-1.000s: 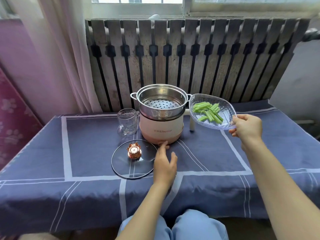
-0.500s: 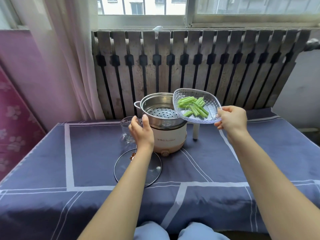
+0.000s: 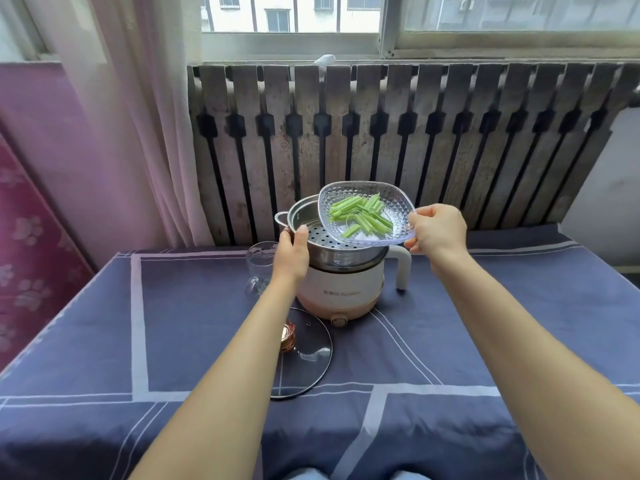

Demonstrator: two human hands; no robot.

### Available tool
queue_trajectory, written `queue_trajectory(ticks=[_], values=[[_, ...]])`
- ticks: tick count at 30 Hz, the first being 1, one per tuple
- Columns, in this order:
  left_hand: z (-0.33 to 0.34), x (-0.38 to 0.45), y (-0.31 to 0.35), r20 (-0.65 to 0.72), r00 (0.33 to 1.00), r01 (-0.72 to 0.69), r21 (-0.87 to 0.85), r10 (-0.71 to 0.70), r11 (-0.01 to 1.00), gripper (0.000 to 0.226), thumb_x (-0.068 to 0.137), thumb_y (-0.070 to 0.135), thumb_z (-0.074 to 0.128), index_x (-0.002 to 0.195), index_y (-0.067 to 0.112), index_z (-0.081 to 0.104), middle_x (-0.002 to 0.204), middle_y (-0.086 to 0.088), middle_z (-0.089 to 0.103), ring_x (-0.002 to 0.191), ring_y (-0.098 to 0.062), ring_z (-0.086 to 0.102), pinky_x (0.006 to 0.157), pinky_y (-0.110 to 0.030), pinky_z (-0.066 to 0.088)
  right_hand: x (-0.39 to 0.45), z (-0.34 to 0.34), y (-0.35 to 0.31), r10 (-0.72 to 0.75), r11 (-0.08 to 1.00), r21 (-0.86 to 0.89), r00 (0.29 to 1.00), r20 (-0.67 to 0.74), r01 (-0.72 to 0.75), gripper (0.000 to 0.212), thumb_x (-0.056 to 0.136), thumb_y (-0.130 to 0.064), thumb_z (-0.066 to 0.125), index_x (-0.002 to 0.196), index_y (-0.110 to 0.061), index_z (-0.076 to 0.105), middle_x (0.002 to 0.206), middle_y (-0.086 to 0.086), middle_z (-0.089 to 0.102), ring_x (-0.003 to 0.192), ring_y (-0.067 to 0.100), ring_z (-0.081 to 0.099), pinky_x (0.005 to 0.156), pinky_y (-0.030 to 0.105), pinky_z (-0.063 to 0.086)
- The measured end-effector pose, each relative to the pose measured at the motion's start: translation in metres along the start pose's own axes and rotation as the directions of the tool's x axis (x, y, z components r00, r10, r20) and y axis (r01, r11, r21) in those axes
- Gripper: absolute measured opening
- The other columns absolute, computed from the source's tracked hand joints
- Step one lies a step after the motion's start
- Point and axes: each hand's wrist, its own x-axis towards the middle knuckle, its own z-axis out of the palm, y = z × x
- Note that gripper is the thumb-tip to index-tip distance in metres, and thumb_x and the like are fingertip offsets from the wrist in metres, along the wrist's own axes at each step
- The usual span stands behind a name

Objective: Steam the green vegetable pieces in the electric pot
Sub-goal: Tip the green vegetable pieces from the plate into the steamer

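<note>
A white and pink electric pot [image 3: 341, 289] stands at the table's far middle, with a steel steamer basket [image 3: 311, 237] sitting on top, its perforated floor bare. My left hand [image 3: 292, 252] grips the basket's left rim beside its small handle. My right hand [image 3: 438, 230] holds a clear glass dish [image 3: 398, 206] by its right edge, tilted toward me over the basket's right half. Several green vegetable pieces [image 3: 362, 216] lie in the dish.
The pot's glass lid [image 3: 308, 358] with a copper knob lies upside down on the blue tablecloth [image 3: 190, 323] in front of the pot. A glass mug [image 3: 259, 265] stands left of the pot. A slatted radiator cover [image 3: 398, 133] and a curtain rise behind.
My left hand rose from the table to the steamer basket's left rim. My right hand carried the dish left and up, from beside the pot to over the basket, tilting it.
</note>
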Motion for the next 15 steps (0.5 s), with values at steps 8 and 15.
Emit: queue_trajectory(ticks=[8,15], values=[[-0.006,0.002,-0.003,0.074,0.997,-0.011,0.052,0.007,0.999,0.049,0.092,0.046,0.035,0.127,0.011,0.043,0.121,-0.004,0.050,0.111,-0.020,0.044,0.087,-0.033,0.029,0.009,0.027,-0.019,-0.110,0.968,-0.226,0.994,0.025,0.113,0.020,0.077,0.000,0.044,0.069,0.005,0.062,0.063,0.021,0.054,0.031,0.010,0.056,0.036,0.025,0.048],[-0.010,0.005,-0.006,0.097,0.995,-0.024,0.066,0.018,0.998,0.034,0.091,0.048,0.038,0.108,0.019,0.047,0.109,0.001,0.051,0.102,-0.017,0.045,0.084,-0.030,0.029,0.019,0.040,-0.020,-0.176,0.900,-0.396,0.983,0.053,0.183,0.022,0.073,0.001,0.047,0.056,0.006,0.060,0.054,0.017,0.048,0.069,0.044,0.067,0.064,0.043,0.056]])
